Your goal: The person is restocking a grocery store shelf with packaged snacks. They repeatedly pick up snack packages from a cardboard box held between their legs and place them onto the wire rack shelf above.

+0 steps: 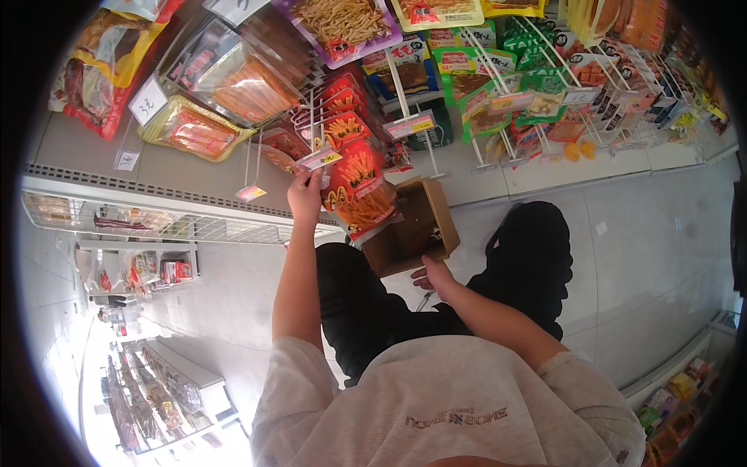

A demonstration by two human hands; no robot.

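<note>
My left hand (305, 195) is raised to the price-tag holder (319, 159) at the front end of a display hook, its fingers at the holder's lower edge. Just right of it hang red packets of stick-shaped snacks (360, 175), the lowest one reaching over the left side of a cardboard box (440, 219). The open-topped box stands between my knees, its inside dark and mostly bare to view. At the box's near edge is my right hand (433, 276), fingers partly bent, thumb by the rim; whether it grips the box is unclear.
Other hooks hold green snack packets (475, 64) at the upper right and a clear packet of long snacks (251, 87) at the upper left. A wire basket rack (175, 225) runs along the left. Shelves with goods (677, 397) stand at the lower right and lower left.
</note>
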